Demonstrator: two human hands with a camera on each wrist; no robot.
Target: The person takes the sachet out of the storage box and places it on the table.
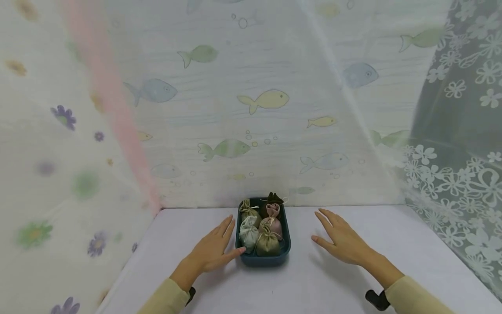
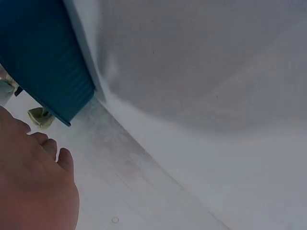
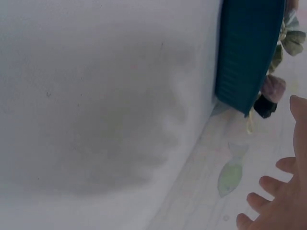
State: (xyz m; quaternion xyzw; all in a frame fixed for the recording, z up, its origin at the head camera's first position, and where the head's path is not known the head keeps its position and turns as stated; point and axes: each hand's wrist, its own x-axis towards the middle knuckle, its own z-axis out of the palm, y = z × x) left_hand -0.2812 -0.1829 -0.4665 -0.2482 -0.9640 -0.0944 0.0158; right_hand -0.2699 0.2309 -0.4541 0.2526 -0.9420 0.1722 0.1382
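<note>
Dark blue tray (image 1: 285, 250) of small fabric pouches (image 1: 268, 242) between hands; left hand (image 1: 211, 249) flat, thumb touching tray; right hand (image 1: 342, 239) flat on bench (image 1: 306, 283), apart, both released.

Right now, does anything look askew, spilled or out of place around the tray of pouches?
Nothing stands out. The blue tray sits square on the table, its drawstring pouches all inside. The left hand touches the tray's side; the right hand rests apart, fingers spread.
</note>
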